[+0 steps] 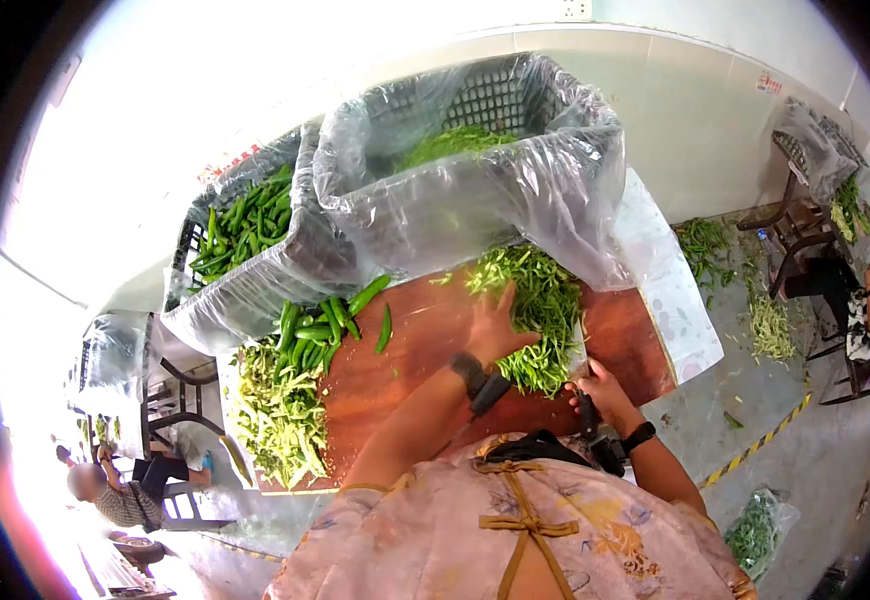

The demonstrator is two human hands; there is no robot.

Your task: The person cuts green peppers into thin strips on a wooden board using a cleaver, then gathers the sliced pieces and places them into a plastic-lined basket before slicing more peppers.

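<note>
My left hand lies with its fingers spread against the left side of a heap of shredded green peppers. The right hand is wrapped round the handle of a knife, whose blade stands along the heap's right side. Both rest over a reddish-brown cutting board. Several whole green peppers lie at the board's left end. Beside them is a pile of pale green pepper cores and scraps.
Behind the board stand a plastic-lined crate of green shreds and a crate of whole peppers. A bag of greens and pepper scraps lie on the floor at right. Another person sits at far left.
</note>
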